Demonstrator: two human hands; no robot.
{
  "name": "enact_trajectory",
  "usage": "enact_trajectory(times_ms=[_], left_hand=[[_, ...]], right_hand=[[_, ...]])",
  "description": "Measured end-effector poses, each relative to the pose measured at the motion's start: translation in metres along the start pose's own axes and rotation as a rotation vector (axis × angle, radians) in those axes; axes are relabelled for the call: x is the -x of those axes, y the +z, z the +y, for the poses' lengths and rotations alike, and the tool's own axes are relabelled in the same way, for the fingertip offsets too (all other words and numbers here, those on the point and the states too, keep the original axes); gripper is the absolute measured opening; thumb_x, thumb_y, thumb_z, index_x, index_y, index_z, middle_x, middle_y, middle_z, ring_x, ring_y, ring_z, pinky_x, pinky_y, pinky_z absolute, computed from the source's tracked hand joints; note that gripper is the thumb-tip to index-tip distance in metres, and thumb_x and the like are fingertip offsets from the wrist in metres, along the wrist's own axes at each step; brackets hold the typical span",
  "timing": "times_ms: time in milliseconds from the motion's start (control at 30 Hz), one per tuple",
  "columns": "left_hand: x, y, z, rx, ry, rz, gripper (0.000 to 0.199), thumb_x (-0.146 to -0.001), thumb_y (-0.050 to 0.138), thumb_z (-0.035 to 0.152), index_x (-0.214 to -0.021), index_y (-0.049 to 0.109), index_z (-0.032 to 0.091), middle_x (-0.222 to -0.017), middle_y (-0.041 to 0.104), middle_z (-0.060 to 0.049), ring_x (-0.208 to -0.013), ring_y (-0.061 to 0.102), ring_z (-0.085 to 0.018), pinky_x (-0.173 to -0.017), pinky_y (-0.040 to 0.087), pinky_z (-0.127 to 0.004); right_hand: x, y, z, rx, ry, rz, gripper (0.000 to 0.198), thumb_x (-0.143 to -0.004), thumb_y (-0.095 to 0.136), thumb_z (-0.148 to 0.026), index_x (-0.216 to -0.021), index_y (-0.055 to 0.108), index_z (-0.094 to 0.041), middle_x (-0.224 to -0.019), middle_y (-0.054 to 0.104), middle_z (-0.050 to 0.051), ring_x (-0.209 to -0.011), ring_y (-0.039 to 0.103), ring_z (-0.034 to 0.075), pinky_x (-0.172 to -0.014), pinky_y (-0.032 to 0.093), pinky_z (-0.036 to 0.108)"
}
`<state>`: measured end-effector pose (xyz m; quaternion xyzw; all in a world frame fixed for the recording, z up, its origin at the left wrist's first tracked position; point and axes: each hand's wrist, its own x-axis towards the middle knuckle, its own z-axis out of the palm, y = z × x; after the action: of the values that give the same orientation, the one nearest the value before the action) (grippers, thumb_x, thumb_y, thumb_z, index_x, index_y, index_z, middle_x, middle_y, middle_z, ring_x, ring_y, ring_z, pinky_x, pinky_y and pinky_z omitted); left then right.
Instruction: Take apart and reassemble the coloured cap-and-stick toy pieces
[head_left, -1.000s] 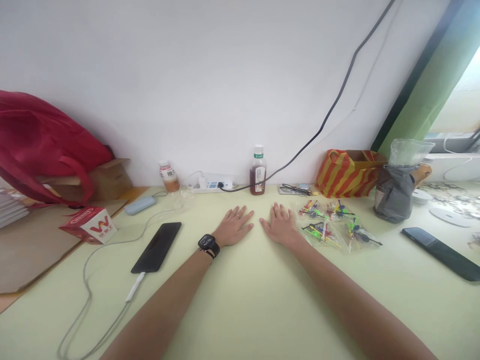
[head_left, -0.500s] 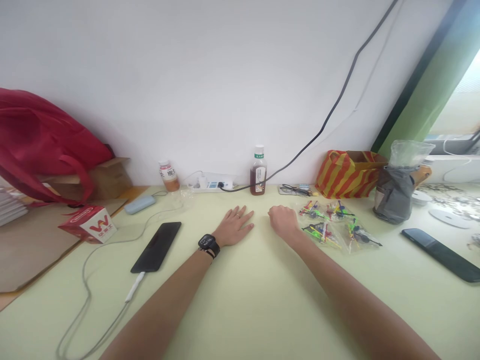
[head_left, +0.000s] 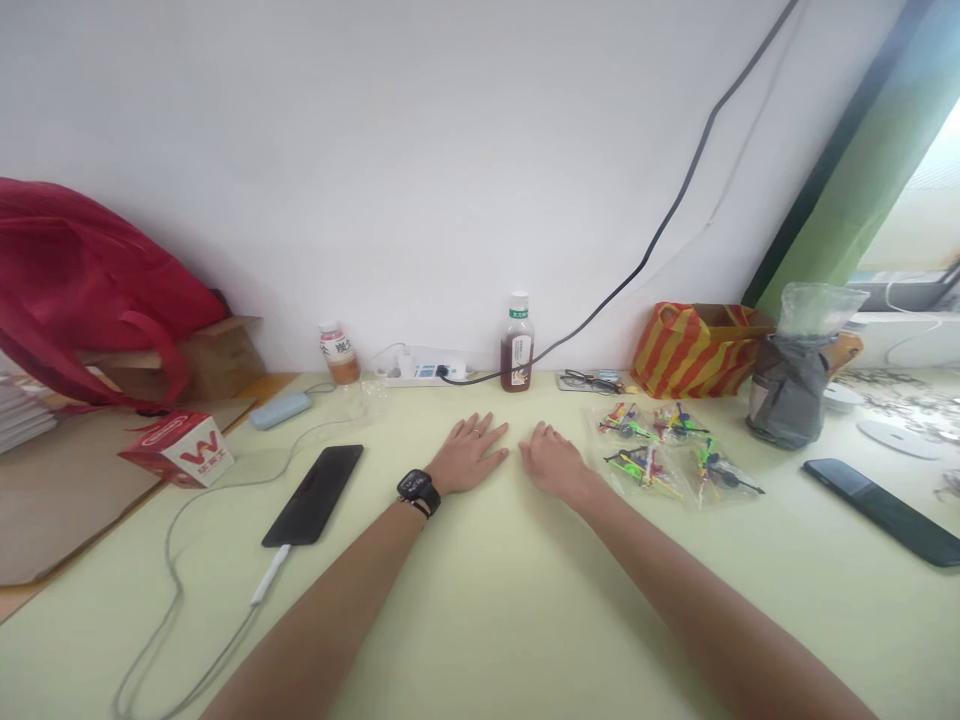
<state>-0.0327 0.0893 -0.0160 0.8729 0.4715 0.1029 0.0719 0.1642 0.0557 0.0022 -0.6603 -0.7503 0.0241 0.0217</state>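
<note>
My left hand [head_left: 466, 456] lies flat on the pale green table [head_left: 480, 610], fingers spread, a ring on one finger and a black smartwatch [head_left: 417, 486] at the wrist. Beside it, a small gap away, my right hand [head_left: 553, 462] is closed with fingers curled under on the tabletop. No object shows in it, though its palm side is hidden. Several clear packets of colourful plastic parts [head_left: 643, 468] lie just right of my right hand. Behind both hands stands a bottle of dark drink [head_left: 517, 350] with a white cap.
Left are a charging phone [head_left: 313, 496], a red-and-white box [head_left: 180, 450], a pale blue case [head_left: 280, 410] and a red bag [head_left: 97, 280]. A power strip [head_left: 427, 374] and glasses [head_left: 592, 381] lie by the wall. Right are a striped bag [head_left: 686, 350] and a dark phone [head_left: 885, 512].
My right hand has slid left and slightly nearer to me, away from the packets and closer to my left hand. The left hand stays in place.
</note>
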Motion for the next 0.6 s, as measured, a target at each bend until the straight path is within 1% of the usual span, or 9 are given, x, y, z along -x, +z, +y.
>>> enact_trajectory(times_ms=[100,167,200,267,333,433,600], left_hand=[[0.0,0.001,0.0,-0.004,0.003,0.01,0.065,-0.102,0.027,0.066,-0.158,0.037,0.033,-0.168,0.028,-0.007,-0.155,0.022,-0.035,-0.124,0.017,-0.055],[0.0,0.002,0.0,-0.007,0.004,0.013,0.065,-0.102,0.028,0.065,-0.158,0.037,0.034,-0.168,0.028,-0.006,-0.155,0.023,-0.035,-0.124,0.016,-0.055],[0.0,0.002,-0.001,-0.007,0.005,0.015,0.064,-0.102,0.028,0.065,-0.157,0.037,0.034,-0.168,0.028,-0.006,-0.155,0.024,-0.035,-0.124,0.017,-0.054],[0.0,0.001,-0.001,-0.004,0.005,0.016,0.064,-0.102,0.027,0.065,-0.157,0.037,0.034,-0.168,0.029,-0.005,-0.155,0.024,-0.034,-0.124,0.017,-0.054],[0.0,0.001,0.0,0.0,0.005,0.012,0.064,-0.102,0.027,0.065,-0.157,0.037,0.035,-0.168,0.028,-0.005,-0.155,0.023,-0.034,-0.124,0.017,-0.054],[-0.001,0.001,0.0,0.007,0.007,0.005,0.065,-0.102,0.027,0.065,-0.157,0.037,0.034,-0.168,0.028,-0.006,-0.155,0.022,-0.034,-0.124,0.016,-0.054],[-0.001,0.003,-0.003,0.057,-0.004,0.006,0.065,-0.1,0.033,0.066,-0.157,0.039,0.035,-0.168,0.027,-0.006,-0.156,0.02,-0.035,-0.125,0.013,-0.055]], right_hand=[[0.0,0.014,-0.003,-0.087,-0.068,0.025,0.075,-0.106,0.022,-0.05,-0.158,0.023,0.004,-0.156,0.038,0.033,-0.147,0.036,0.039,-0.116,0.03,0.047],[-0.005,0.022,0.002,-0.154,-0.131,0.023,0.078,-0.105,0.019,-0.053,-0.161,0.018,0.001,-0.163,0.026,0.029,-0.154,0.023,0.037,-0.122,0.019,0.046],[-0.008,0.025,0.005,-0.177,-0.15,0.015,0.078,-0.105,0.018,-0.054,-0.161,0.016,0.001,-0.165,0.023,0.026,-0.155,0.02,0.034,-0.123,0.016,0.044],[-0.015,0.029,0.01,-0.203,-0.14,0.016,0.079,-0.105,0.018,-0.054,-0.162,0.014,0.001,-0.166,0.023,0.023,-0.156,0.019,0.03,-0.124,0.014,0.039],[-0.02,0.031,0.011,-0.199,-0.078,0.045,0.08,-0.105,0.019,-0.053,-0.161,0.012,0.004,-0.165,0.026,0.023,-0.155,0.022,0.028,-0.124,0.016,0.038],[-0.022,0.032,0.009,-0.152,0.025,0.091,0.082,-0.104,0.023,-0.053,-0.16,0.012,0.006,-0.162,0.031,0.027,-0.153,0.027,0.032,-0.122,0.02,0.041],[-0.016,0.025,0.009,-0.095,0.125,0.089,0.083,-0.104,0.032,-0.051,-0.157,0.02,0.011,-0.156,0.037,0.034,-0.148,0.034,0.037,-0.119,0.026,0.044]])
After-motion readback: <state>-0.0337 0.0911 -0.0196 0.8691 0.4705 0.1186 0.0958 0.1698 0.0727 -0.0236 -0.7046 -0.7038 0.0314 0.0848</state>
